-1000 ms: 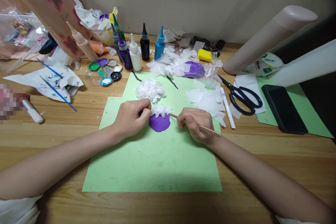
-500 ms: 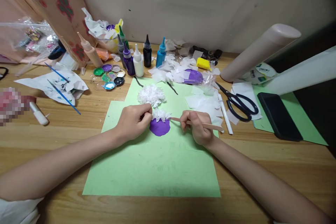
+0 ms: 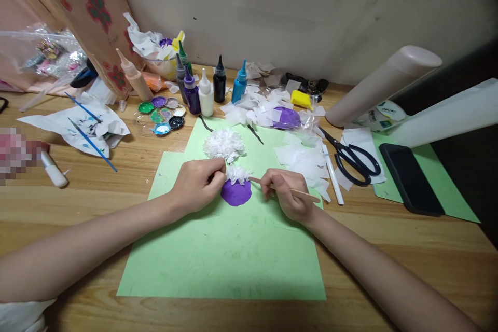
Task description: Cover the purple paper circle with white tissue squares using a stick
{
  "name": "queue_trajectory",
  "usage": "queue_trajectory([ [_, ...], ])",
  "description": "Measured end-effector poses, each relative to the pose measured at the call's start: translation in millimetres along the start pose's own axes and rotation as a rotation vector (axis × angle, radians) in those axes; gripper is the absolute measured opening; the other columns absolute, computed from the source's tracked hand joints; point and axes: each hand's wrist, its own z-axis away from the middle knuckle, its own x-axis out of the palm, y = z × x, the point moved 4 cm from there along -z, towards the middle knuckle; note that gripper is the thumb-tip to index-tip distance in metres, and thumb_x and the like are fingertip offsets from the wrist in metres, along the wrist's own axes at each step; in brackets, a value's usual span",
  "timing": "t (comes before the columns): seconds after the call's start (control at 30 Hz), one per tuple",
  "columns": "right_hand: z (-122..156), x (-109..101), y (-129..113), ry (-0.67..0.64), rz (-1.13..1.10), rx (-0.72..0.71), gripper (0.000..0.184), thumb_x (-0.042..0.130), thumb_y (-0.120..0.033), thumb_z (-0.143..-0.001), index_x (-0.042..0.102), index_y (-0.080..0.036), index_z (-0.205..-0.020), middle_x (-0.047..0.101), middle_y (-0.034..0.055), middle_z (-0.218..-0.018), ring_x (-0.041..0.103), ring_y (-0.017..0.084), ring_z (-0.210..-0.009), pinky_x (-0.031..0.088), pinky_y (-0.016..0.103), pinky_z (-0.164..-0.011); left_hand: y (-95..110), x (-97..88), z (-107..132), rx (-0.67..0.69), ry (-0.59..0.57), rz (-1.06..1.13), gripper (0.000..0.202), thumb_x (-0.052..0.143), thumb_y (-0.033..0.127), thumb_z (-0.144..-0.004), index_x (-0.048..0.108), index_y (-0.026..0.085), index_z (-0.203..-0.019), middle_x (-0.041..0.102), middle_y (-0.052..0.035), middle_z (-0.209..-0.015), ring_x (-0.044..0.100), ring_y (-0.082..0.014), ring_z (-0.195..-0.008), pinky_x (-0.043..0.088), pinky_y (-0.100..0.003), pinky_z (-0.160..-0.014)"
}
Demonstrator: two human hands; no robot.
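On the green paper lies a flat purple clay disc, its upper part covered by ruffled white tissue paper. A fuller round white tissue pompom sits just above it. My right hand is closed around a thin wooden stick, whose left tip reaches the right edge of the tissue on the disc. At the disc's left edge, my left hand is closed with thumb and forefinger pinched together; whatever is between them is hidden.
Loose white tissue squares lie right of the pompom, beside a white pen, black scissors and a phone. Paint bottles stand behind the paper. A paint palette and blue brushes are on the left.
The stick in my right hand has shifted slightly left and down, its tip still at the tissue's right edge. My left hand stays pinched at the disc. The whole view has shifted slightly.
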Motion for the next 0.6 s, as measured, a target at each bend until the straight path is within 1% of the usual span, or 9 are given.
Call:
queue_trajectory([
  [0.1, -4, 2, -5, -0.047, 0.056, -0.083, 0.040, 0.024, -0.026, -0.098, 0.046, -0.018, -0.065, 0.048, -0.0006, -0.058, 0.044, 0.010, -0.054, 0.037, 0.023, -0.055, 0, 0.1, 0, -0.006, -0.009, -0.001, 0.016, 0.036, 0.016, -0.073, 0.039, 0.017, -0.058, 0.041, 0.0050, -0.049, 0.035, -0.0075, -0.048, 0.024, -0.022, -0.052],
  [0.17, -6, 3, -8, -0.072, 0.090, -0.113, 0.039, 0.024, -0.024, -0.097, 0.043, -0.019, -0.064, 0.045, -0.0009, -0.058, 0.042, 0.010, -0.054, 0.036, 0.023, -0.055, 0, -0.1, 1, -0.009, -0.014, 0.001, 0.016, 0.036, 0.016, -0.074, 0.039, 0.017, -0.058, 0.042, 0.0050, -0.050, 0.035, -0.0075, -0.048, 0.024, -0.022, -0.052],
  [0.27, -5, 3, -10, -0.077, 0.112, -0.166, 0.037, 0.024, -0.021, -0.097, 0.042, -0.019, -0.064, 0.045, -0.0008, -0.057, 0.041, 0.010, -0.053, 0.035, 0.023, -0.054, -1, -0.3, 2, -0.015, -0.020, 0.001, 0.017, 0.036, 0.017, -0.074, 0.039, 0.017, -0.058, 0.042, 0.0051, -0.050, 0.036, -0.0076, -0.048, 0.025, -0.022, -0.052],
  [0.33, -2, -1, -11, -0.039, 0.115, -0.229, 0.037, 0.024, -0.020, -0.096, 0.042, -0.019, -0.064, 0.045, -0.0009, -0.055, 0.041, 0.010, -0.051, 0.034, 0.023, -0.052, -1, -0.4, 2, -0.017, -0.019, 0.001, 0.017, 0.036, 0.017, -0.075, 0.039, 0.017, -0.058, 0.042, 0.0052, -0.050, 0.036, -0.0076, -0.048, 0.025, -0.022, -0.052],
  [0.4, 1, -9, -12, 0.044, 0.151, -0.309, 0.039, 0.021, -0.019, -0.096, 0.041, -0.020, -0.062, 0.043, -0.0016, -0.052, 0.039, 0.010, -0.048, 0.033, 0.023, -0.049, -1, -0.3, 2, -0.014, -0.019, 0.000, 0.017, 0.036, 0.017, -0.075, 0.040, 0.017, -0.058, 0.041, 0.0053, -0.050, 0.036, -0.0077, -0.048, 0.025, -0.021, -0.052],
  [0.43, 2, -14, -12, 0.082, 0.211, -0.352, 0.038, 0.022, -0.018, -0.095, 0.040, -0.020, -0.062, 0.043, -0.0019, -0.051, 0.038, 0.010, -0.046, 0.032, 0.024, -0.048, -1, -0.4, 2, -0.012, -0.019, -0.001, 0.017, 0.036, 0.017, -0.075, 0.040, 0.017, -0.059, 0.041, 0.0053, -0.050, 0.036, -0.0077, -0.048, 0.026, -0.021, -0.052],
  [0.5, 1, -23, -12, 0.127, 0.436, -0.417, 0.034, 0.029, -0.016, -0.094, 0.043, -0.020, -0.064, 0.046, -0.0014, -0.050, 0.039, 0.011, -0.046, 0.031, 0.025, -0.048, -1, -0.5, 2, -0.008, -0.022, -0.005, 0.017, 0.036, 0.017, -0.075, 0.040, 0.017, -0.059, 0.042, 0.0052, -0.050, 0.036, -0.0078, -0.048, 0.026, -0.021, -0.052],
  [0.53, 0, -26, -11, 0.128, 0.582, -0.423, 0.029, 0.034, -0.016, -0.092, 0.046, -0.019, -0.066, 0.050, -0.0003, -0.052, 0.042, 0.012, -0.048, 0.033, 0.025, -0.050, -1, -0.7, 2, -0.006, -0.025, -0.008, 0.017, 0.036, 0.017, -0.075, 0.040, 0.017, -0.059, 0.042, 0.0052, -0.050, 0.036, -0.0079, -0.048, 0.026, -0.021, -0.052],
  [0.6, -4, -32, -7, 0.110, 0.843, -0.365, 0.018, 0.045, -0.015, -0.088, 0.052, -0.017, -0.072, 0.058, 0.0027, -0.059, 0.051, 0.014, -0.057, 0.036, 0.026, -0.055, -2, -1.0, 2, -0.003, -0.027, -0.009, 0.017, 0.035, 0.016, -0.075, 0.040, 0.017, -0.058, 0.043, 0.0054, -0.050, 0.037, -0.0078, -0.047, 0.026, -0.021, -0.052],
])
